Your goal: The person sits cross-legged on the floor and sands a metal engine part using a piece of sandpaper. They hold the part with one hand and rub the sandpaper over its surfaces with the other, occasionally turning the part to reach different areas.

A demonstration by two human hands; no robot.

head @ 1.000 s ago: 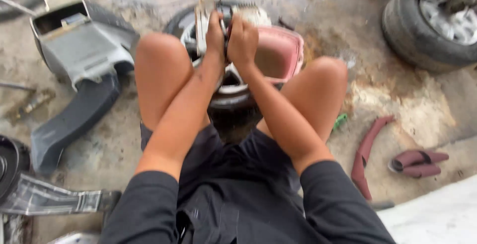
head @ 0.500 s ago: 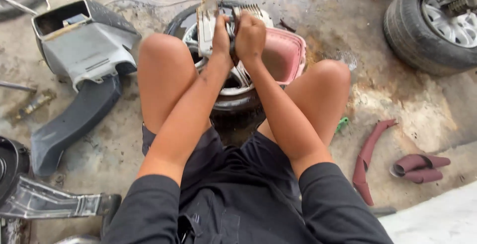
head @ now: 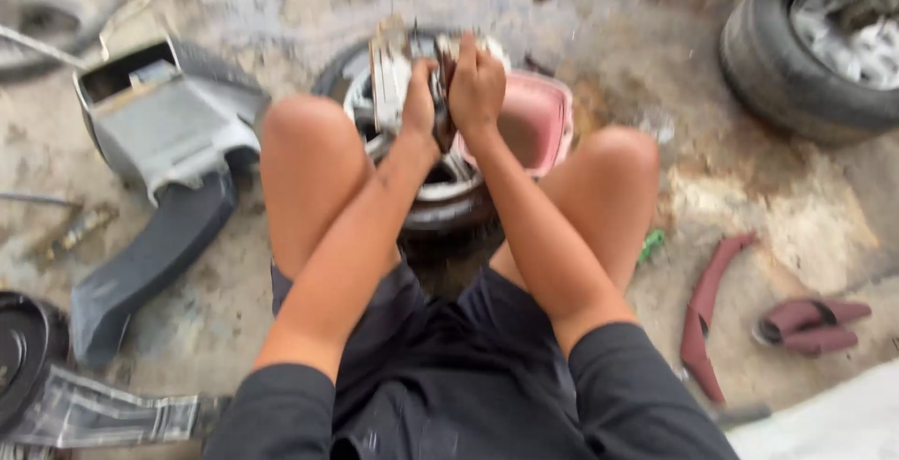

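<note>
Stained concrete floor (head: 655, 38): wet, gritty, carries every item listed; footing for the squat calls for both heels flat.

Black rubber tyre with silver spoked rim (head: 449, 207): lies flat between the knees, serves as the rest for the work. Judgement: keeping the held part pressed down onto the rim gives steadier leverage than lifting it free.

Second black tyre on grey alloy wheel (head: 815, 57): upper right, well apart.

Grey plastic moulded housing (head: 159, 123): left of the left knee, beside a dark curved plastic trim panel (head: 140, 273).

Pink plastic shell cover (head: 538, 123): on the tyre, just right of the hands.

Dark red curved trim strip (head: 707, 315): right, near a pair of maroon sandals (head: 810, 321).

Pale metal finned block (head: 393, 76): upright on the tyre, touching the left hand.

Left hand (head: 420, 104): fingers curled shut around a small dark part at the block; blur hides what exactly.

Right hand (head: 478, 85): fingers closed in a fist on the same dark part, pressed against the left hand. Judgement: both wrists in line and a slow, even pull or twist reduces slipping.
</note>
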